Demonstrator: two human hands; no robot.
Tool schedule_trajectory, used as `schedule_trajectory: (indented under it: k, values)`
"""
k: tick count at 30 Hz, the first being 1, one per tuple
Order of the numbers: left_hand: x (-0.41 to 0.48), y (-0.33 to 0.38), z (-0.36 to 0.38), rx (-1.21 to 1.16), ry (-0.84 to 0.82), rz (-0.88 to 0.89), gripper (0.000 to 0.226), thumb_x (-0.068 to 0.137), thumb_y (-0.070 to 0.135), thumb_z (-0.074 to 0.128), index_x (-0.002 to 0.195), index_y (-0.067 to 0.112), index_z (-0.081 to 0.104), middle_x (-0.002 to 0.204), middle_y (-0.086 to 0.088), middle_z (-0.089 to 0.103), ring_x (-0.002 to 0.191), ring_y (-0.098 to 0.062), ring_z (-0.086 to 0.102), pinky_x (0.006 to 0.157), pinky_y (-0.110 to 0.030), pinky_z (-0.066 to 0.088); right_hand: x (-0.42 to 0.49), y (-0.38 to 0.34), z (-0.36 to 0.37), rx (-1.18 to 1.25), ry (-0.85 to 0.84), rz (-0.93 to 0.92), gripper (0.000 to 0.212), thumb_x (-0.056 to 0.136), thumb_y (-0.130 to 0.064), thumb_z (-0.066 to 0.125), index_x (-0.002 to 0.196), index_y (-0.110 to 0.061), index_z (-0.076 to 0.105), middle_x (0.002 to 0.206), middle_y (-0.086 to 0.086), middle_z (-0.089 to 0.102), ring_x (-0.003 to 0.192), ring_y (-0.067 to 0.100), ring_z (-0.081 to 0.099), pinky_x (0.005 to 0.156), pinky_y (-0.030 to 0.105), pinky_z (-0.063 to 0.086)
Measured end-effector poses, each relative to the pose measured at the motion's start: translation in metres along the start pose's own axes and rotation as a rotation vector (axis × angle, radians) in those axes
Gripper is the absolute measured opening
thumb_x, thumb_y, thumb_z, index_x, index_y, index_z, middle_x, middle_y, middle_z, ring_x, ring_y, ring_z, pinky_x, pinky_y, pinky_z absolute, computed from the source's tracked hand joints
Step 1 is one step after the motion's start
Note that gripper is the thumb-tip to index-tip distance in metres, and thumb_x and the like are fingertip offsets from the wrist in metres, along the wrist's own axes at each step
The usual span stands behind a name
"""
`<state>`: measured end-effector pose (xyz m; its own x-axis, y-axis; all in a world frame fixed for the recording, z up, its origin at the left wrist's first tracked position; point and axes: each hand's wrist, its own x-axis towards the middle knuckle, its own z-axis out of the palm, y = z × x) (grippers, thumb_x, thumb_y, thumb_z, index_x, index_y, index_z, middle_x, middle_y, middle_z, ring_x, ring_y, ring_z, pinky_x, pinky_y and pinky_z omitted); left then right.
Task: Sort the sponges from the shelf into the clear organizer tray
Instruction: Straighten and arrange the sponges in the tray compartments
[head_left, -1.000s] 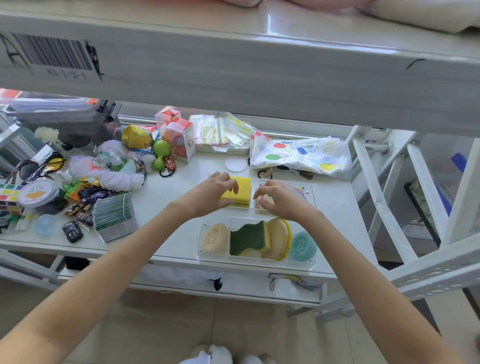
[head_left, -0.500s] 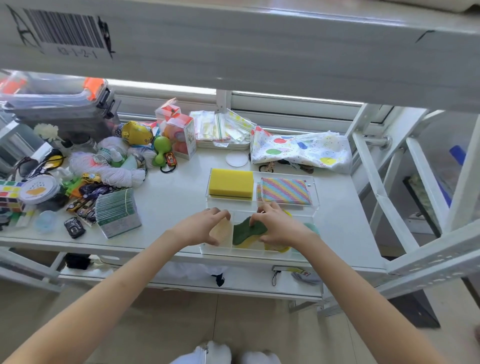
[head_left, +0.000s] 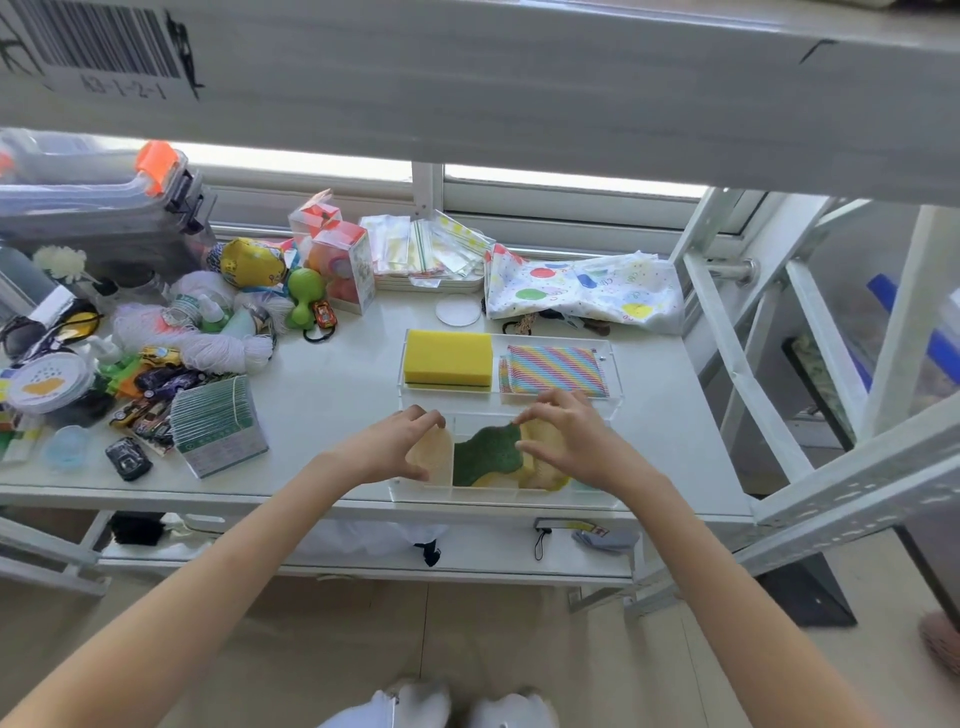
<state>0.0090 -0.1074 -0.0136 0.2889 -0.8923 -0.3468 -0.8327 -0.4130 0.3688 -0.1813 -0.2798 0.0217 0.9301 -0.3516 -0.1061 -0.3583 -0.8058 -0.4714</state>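
two hands, left hand (head_left: 387, 449) and right hand (head_left: 569, 441), fingers curled, over three sponges; beyond them one yellow sponge (head_left: 448, 358), one striped sponge (head_left: 553, 371).

Both hands (head_left: 483, 447) over sponges (head_left: 488, 454) in clear tray (head_left: 613, 384)

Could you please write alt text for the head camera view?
Both hands, left hand and right hand, rest on sponges in the near row of a clear organizer tray; behind sit a yellow sponge and a rainbow-striped cloth.
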Motion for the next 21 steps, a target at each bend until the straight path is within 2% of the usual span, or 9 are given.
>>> schedule_trajectory:
  k: [3,7,12,16,18,21]
  values:
    - [0.002,0.007,-0.002,0.016,0.040,0.024,0.064,0.083,0.029,0.071,0.137,0.020,0.037,0.142,-0.004,0.040,0.127,-0.023,0.044,0.107,-0.035,0.041,-0.011,0.021,-0.011,-0.034,0.004,0.114,0.033,0.088,-0.027,0.064,0.119,-0.020,0.059,0.125,0.008,0.048,0.118,0.024,0.045,0.106,0.040,0.039]
    - [0.010,0.032,-0.001,0.011,0.095,0.088,0.059,0.085,0.035,0.066,0.136,0.020,0.040,0.142,-0.003,0.040,0.126,-0.021,0.045,0.107,-0.036,0.042,-0.011,0.024,-0.007,0.068,-0.037,0.212,0.031,0.090,-0.018,0.062,0.120,-0.016,0.055,0.121,0.010,0.048,0.091,0.026,0.061,0.094,0.040,0.050]
    - [0.019,0.055,0.012,0.036,0.110,0.134,0.055,0.088,0.040,0.060,0.135,0.021,0.039,0.135,-0.002,0.044,0.121,-0.021,0.049,0.099,-0.039,0.049,-0.006,0.024,0.001,0.058,-0.001,0.239,0.030,0.088,-0.014,0.064,0.117,-0.011,0.055,0.119,0.013,0.050,0.091,0.025,0.057,0.094,0.038,0.049]
    - [0.021,0.061,0.018,0.050,0.165,0.133,0.051,0.090,0.036,0.060,0.133,0.020,0.038,0.133,-0.003,0.045,0.116,-0.022,0.053,0.092,-0.033,0.050,-0.009,0.029,0.002,0.043,-0.025,0.239,0.031,0.088,-0.013,0.063,0.117,-0.011,0.054,0.120,0.012,0.051,0.086,0.022,0.053,0.094,0.037,0.047]
    - [0.022,0.060,0.019,0.032,0.166,0.133,0.051,0.089,0.035,0.061,0.132,0.020,0.039,0.132,-0.003,0.045,0.115,-0.022,0.053,0.092,-0.033,0.051,-0.012,0.032,-0.007,0.103,-0.032,0.220,0.033,0.087,-0.016,0.066,0.117,-0.014,0.055,0.115,0.007,0.053,0.087,0.022,0.060,0.092,0.038,0.052]
    - [0.022,0.055,0.021,0.008,0.140,0.126,0.050,0.089,0.033,0.062,0.131,0.020,0.039,0.130,-0.003,0.045,0.112,-0.023,0.055,0.093,-0.037,0.052,-0.019,0.045,-0.024,0.181,0.029,0.233,0.034,0.087,-0.021,0.067,0.119,-0.016,0.056,0.108,0.004,0.057,0.092,0.020,0.063,0.087,0.034,0.053]
